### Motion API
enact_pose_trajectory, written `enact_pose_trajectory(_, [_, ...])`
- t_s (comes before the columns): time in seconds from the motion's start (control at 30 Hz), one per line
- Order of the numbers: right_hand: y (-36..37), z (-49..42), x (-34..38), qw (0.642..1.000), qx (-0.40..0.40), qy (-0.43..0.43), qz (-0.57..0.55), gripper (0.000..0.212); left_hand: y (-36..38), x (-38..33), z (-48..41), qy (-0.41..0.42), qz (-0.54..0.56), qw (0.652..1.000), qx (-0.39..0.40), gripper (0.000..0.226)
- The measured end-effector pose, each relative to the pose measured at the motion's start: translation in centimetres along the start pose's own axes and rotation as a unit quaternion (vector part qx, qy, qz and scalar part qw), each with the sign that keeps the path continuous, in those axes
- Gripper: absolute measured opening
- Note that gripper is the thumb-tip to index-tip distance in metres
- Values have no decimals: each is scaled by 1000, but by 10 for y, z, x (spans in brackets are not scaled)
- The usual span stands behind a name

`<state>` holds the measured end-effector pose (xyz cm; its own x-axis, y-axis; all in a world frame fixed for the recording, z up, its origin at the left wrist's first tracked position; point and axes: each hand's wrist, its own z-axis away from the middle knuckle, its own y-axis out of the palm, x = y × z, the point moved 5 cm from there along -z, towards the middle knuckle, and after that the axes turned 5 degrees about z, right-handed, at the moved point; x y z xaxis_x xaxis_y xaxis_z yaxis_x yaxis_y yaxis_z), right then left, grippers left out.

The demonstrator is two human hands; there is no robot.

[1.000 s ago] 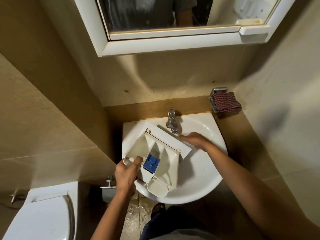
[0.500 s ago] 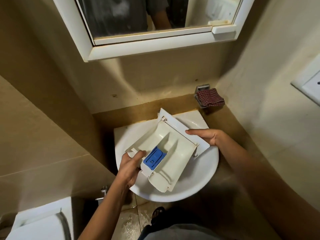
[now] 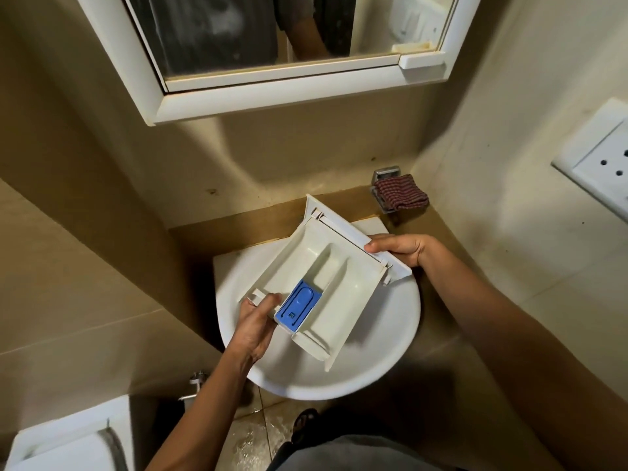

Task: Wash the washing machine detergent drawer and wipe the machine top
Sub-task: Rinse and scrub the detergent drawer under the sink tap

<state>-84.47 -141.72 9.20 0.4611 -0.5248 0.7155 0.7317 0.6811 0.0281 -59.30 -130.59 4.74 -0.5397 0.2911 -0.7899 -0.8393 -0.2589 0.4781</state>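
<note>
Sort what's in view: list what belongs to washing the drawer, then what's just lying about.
The job:
detergent drawer
its blue insert
washbasin
left hand and right hand, both gripping the drawer
red checked cloth, possibly for wiping

Just lying about:
mirror cabinet
wall socket
toilet

A mirror [image 3: 238, 28] hangs on the wall, a socket [image 3: 599, 163] at right.

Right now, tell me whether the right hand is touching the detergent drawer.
Touching. The head view shows the right hand gripping the detergent drawer by its front panel.
</note>
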Motion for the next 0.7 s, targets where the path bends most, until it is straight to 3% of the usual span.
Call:
enact_pose_trajectory(0.13, [8, 10, 30, 999, -23, -40, -1, 108, -3, -3, -6, 6, -13, 1000, 9, 19])
enact_pose_trajectory(0.27, [12, 19, 58, 994, -31, -75, 66, 77, -13, -2, -16, -8, -31, 999, -16, 20])
enact_pose_trajectory(0.4, [19, 34, 79, 975, -89, -88, 181, 67, -20, 4, -23, -20, -53, 998, -26, 26])
enact_pose_trajectory(0.57, [23, 42, 90, 957, -108, -113, 245, 70, -27, 11, -23, -31, -119, 992, -5, 46])
enact_pose_trajectory(0.7, [21, 40, 97, 929, -118, -124, 328, 79, -40, 12, -25, -29, -209, 977, 4, 35])
